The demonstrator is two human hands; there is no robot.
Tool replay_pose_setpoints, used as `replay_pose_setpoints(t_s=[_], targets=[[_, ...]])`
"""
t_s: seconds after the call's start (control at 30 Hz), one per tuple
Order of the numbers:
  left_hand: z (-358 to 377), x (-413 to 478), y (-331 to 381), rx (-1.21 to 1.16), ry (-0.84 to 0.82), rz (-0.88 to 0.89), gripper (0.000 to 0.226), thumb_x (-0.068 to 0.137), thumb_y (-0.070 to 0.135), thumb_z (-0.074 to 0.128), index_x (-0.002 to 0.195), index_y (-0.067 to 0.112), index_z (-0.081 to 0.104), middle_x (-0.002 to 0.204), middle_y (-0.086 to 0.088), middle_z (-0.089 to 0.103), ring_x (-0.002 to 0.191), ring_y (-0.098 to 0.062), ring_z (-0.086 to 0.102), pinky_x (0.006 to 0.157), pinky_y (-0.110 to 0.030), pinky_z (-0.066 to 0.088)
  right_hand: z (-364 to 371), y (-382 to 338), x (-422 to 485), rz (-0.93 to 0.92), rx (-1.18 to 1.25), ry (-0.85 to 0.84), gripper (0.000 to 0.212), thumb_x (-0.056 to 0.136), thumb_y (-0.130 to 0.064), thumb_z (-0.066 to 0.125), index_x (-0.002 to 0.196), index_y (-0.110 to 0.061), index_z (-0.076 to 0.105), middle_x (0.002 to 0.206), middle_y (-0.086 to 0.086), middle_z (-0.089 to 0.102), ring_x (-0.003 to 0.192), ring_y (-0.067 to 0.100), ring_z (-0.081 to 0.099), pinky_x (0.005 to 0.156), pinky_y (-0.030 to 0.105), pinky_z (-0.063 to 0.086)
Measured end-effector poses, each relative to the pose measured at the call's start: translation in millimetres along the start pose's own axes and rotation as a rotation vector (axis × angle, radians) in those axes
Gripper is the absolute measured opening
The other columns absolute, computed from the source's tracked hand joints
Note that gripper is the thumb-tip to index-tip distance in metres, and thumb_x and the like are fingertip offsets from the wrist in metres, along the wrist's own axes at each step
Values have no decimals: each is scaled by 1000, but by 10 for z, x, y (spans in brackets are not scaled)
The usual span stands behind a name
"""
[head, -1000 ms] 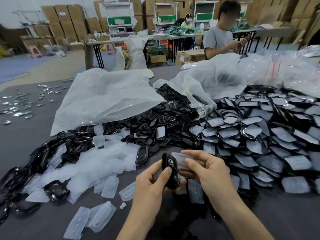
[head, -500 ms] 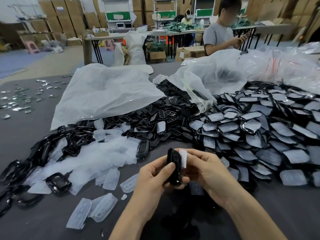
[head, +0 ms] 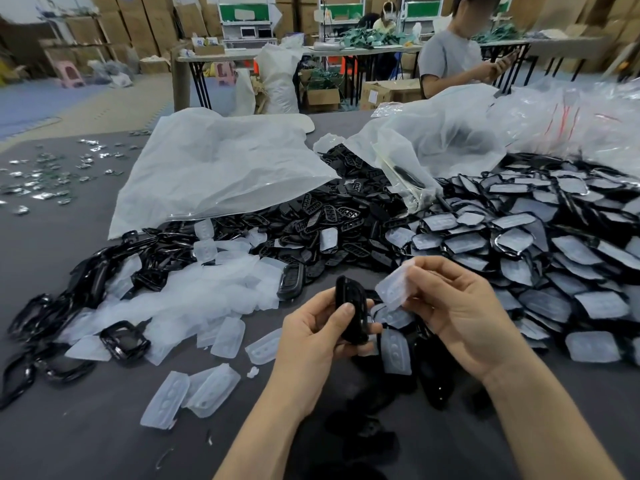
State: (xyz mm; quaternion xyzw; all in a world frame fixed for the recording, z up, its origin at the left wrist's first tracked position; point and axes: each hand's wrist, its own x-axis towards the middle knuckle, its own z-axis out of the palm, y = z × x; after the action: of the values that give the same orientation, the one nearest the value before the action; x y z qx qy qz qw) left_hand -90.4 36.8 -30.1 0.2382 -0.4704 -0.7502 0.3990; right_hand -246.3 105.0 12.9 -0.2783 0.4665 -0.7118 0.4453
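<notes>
My left hand (head: 311,337) grips a black key-fob shell (head: 351,311), held on edge above the grey table (head: 86,427). Just to its right, my right hand (head: 453,310) pinches a translucent white rubber button pad (head: 393,289) between thumb and fingers. The pad and the shell are a small gap apart. Loose white pads (head: 194,394) lie on the table to the left, and a heap of them (head: 207,292) sits beyond. A large pile of black shells with pads fitted (head: 540,251) fills the right side.
Bare black shells (head: 329,220) spill from a white plastic bag (head: 221,168); black frames (head: 124,341) lie at the left. Clear bags (head: 450,136) stand behind the piles. Small metal parts (head: 45,174) scatter far left. A seated person (head: 453,60) is beyond the table.
My right hand has drawn the white pad up and to the right, away from the black shell it was pressed against. My left hand keeps its hold on the shell.
</notes>
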Motion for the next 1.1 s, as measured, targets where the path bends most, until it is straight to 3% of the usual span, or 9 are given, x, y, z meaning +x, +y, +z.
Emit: replay_pose_setpoints(t_s=[0.17,0.33,0.43,0.6,0.8,1.0,1.1], targets=[[0,-13,-9,85,-3,-7,19,93,5,56,107,11,67,98,-10,74,81,-26,73,57,-28,58,-51,-73,-29,-25,-75,-100,18,58,-23,75,74,-16,76,71,2,67,69,13,64,70,22,56],[10,-17,-12,182,24,16,22,93,5,59,101,21,71,92,-7,75,80,-20,72,58,-29,58,131,19,-106,-85,-397,-225,11,67,-14,74,78,-13,72,72,-2,69,69,6,65,60,15,50],[31,-28,-7,198,9,25,20,92,11,63,97,27,74,92,-7,75,84,-24,73,63,-32,59,230,128,-103,-206,-532,-98,15,77,-1,73,73,-14,69,69,0,68,64,3,62,55,10,47],[33,-34,-18,234,-29,40,36,92,4,61,97,38,74,95,-2,76,86,-16,73,64,-28,59,273,297,-71,-392,-838,79,24,77,-9,76,72,-30,67,82,-9,57,70,8,54,63,17,47],[41,-26,-18,250,-48,61,31,92,3,61,100,31,73,96,-2,76,86,-16,73,64,-27,58,285,377,-49,-420,-806,146,27,78,-6,75,71,-30,64,81,-9,57,73,8,56,67,16,46],[51,-52,-15,279,-59,69,27,92,5,62,102,29,70,95,-1,76,85,-14,73,67,-29,60,299,380,-40,-248,-654,182,21,78,-6,74,71,-19,59,67,-2,63,64,21,58,62,33,51],[61,-57,-12,295,-70,68,31,91,3,63,103,31,71,94,-1,76,83,-16,73,67,-28,59,251,328,-22,-106,-420,113,24,79,3,70,81,-15,54,63,-10,59,57,8,54,50,22,48]])
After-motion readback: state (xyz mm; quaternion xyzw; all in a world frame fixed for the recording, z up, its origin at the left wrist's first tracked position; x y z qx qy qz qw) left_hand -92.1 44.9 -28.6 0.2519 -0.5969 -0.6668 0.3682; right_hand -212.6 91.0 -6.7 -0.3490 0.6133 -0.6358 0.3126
